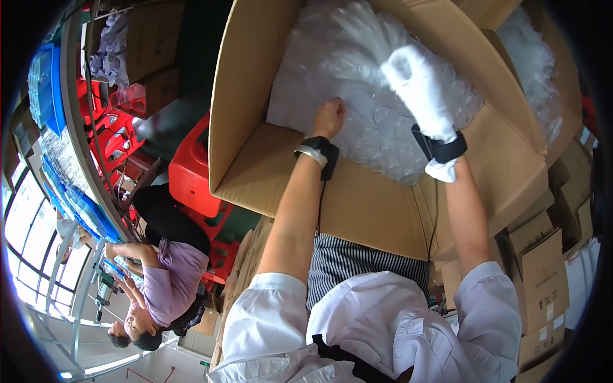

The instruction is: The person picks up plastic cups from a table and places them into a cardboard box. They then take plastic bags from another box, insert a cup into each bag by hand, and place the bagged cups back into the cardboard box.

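Observation:
A large open cardboard box (252,166) stands in front of me, holding many clear round plastic pieces (383,137) like small lids or cups. White translucent sheeting (290,105) lies along the left side of the heap. Bare and curled closed, my left hand (329,117) rests at that sheeting; what its fingers hold is hidden. My right hand (418,89), in a white glove, is above the heap with thumb and fingers brought together. Blurred clear plastic (361,48) streaks beside its fingertips, too smeared to tell its exact shape. Black bands circle both wrists.
Another carton with clear plastic (527,64) adjoins on the right, above stacked cardboard boxes (543,281). Red plastic stools (195,169) stand to the left. Farther left, a person in a pink top (175,271) works at a bench with blue trays (48,89).

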`<action>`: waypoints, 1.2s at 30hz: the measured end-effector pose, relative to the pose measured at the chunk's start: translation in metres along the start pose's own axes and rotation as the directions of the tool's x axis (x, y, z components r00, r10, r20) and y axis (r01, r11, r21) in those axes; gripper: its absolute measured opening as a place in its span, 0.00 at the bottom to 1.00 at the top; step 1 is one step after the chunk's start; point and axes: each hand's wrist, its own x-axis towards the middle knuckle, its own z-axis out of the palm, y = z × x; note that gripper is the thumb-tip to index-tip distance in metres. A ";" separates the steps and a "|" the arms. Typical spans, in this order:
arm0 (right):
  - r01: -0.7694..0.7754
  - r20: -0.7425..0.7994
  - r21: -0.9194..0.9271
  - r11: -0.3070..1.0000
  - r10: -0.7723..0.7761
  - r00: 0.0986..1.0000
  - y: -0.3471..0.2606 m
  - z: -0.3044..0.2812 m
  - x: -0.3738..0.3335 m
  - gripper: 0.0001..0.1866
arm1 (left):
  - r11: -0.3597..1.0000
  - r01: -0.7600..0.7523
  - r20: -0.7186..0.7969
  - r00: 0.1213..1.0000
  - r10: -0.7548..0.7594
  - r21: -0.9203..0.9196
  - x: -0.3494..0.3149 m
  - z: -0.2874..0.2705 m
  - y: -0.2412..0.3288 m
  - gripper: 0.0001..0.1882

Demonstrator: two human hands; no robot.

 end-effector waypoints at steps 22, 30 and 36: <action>-0.003 -0.145 -0.419 0.908 -0.064 0.987 0.085 -0.005 -0.048 0.07 | 0.992 -0.114 0.133 0.985 0.106 0.051 -0.012 0.008 0.025 0.10; -0.045 -0.034 -0.306 0.951 0.036 0.999 0.107 0.033 -0.050 0.09 | 0.964 -0.085 0.071 0.995 0.069 0.252 -0.014 0.006 0.040 0.07; -0.240 0.024 -0.192 0.951 0.249 0.968 0.120 0.030 -0.055 0.11 | 0.947 -0.204 0.117 0.977 0.179 0.248 -0.012 -0.001 0.026 0.06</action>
